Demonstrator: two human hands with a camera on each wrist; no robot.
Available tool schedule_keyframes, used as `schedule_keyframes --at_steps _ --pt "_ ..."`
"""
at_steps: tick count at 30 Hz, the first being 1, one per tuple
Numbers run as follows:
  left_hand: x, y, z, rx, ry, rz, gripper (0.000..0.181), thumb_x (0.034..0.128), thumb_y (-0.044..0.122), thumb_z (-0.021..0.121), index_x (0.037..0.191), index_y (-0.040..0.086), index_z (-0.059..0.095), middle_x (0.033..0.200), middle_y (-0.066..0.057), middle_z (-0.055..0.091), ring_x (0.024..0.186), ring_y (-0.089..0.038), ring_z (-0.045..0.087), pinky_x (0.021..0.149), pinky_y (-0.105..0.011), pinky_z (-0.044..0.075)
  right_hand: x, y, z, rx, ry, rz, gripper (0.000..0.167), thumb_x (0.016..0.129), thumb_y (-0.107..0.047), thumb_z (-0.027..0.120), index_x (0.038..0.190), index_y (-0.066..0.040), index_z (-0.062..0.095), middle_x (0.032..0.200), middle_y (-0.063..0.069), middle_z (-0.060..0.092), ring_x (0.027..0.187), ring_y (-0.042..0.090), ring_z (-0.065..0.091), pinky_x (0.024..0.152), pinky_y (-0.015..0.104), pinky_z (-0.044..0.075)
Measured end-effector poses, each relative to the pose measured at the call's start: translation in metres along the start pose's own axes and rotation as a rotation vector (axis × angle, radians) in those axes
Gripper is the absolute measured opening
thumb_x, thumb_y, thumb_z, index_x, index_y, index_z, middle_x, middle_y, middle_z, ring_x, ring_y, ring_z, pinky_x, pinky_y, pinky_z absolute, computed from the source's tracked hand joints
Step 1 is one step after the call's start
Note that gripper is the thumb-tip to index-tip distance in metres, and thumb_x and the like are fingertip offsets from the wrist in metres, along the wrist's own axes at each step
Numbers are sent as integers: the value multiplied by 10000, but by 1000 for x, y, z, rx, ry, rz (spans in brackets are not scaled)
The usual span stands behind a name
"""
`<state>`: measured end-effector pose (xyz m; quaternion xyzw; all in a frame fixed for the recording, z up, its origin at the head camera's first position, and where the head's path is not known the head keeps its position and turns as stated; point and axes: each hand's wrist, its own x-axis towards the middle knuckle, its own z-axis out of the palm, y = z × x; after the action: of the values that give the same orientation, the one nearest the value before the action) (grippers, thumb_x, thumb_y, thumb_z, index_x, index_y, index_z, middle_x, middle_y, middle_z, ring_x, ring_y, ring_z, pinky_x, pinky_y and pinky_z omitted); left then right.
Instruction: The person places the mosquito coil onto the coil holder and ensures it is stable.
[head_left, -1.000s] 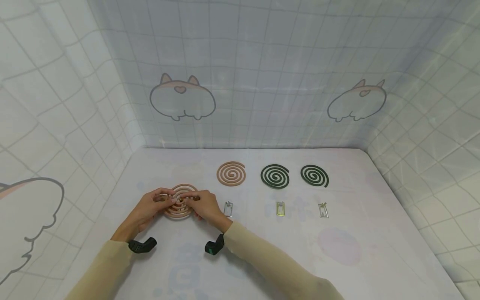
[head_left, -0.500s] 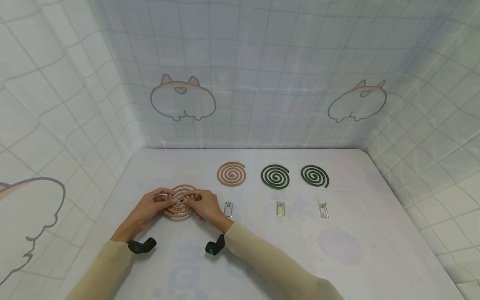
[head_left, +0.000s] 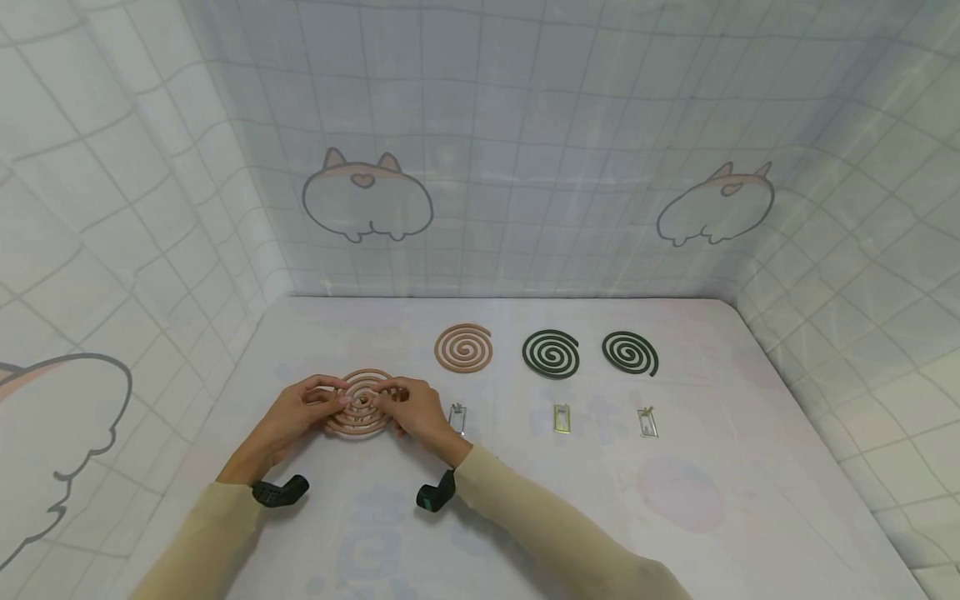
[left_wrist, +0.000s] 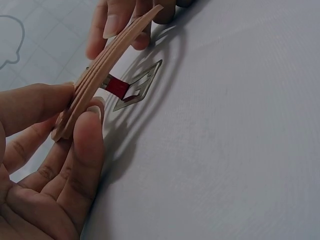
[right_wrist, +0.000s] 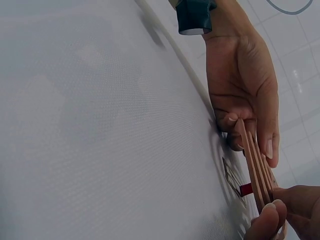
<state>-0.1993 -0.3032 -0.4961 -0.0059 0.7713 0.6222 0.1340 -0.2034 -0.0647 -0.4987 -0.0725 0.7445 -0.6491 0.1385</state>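
White table [head_left: 720, 558], coils [head_left: 552, 356] (two green), metal stands [head_left: 556, 419]

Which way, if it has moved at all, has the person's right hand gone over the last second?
Yes: the right hand has shifted slightly rightward, judged against the unheld brown coil.

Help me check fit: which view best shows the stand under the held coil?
Left wrist: the stand appears large beneath the coil, mostly unobstructed. Right wrist shows it smaller, partly behind the coil; in the head view, the coil mostly covers it.
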Motion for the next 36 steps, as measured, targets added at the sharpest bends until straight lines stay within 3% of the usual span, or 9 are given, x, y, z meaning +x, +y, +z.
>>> schedule_keyframes --at_steps 16,24,31,36 --pt "-4 -4 -6 24 5 38 524 951 187 774 1359 -44 542 1119 -134 656 746 -195 661 636 -371 601 -3 -1 -1 5 -10 -13 215 967 -157 745 1180 -174 765 695 2 571 459 134 486 417 255 421" --pt "-7 -2 -10 49 15 38 536 952 203 774 1370 -39 542 1178 -188 660 778 -195 678 651 -375 606 -3 -3 -4 2 -17 -29 224 965 -166 752 1188 -178 769 746 102 616 452 144 485 420 261 422" --pt "-9 -3 -15 79 45 58 513 952 201 774 1353 -42 564 1166 -121 667 841 -146 667 648 -346 598 0 -4 -10 -8 2 -55 237 951 -153 763 1187 -161 757 958 18 683 480 163 533 438 301 455" --pt "-11 1 -19 100 58 75 501 968 181 754 1357 -60 552 1205 -146 639 882 -150 647 651 -347 593 3 -10 -15 -16 23 -62 243 938 -136 767 1179 -171 754 1131 68 671 511 209 579 460 332 495"
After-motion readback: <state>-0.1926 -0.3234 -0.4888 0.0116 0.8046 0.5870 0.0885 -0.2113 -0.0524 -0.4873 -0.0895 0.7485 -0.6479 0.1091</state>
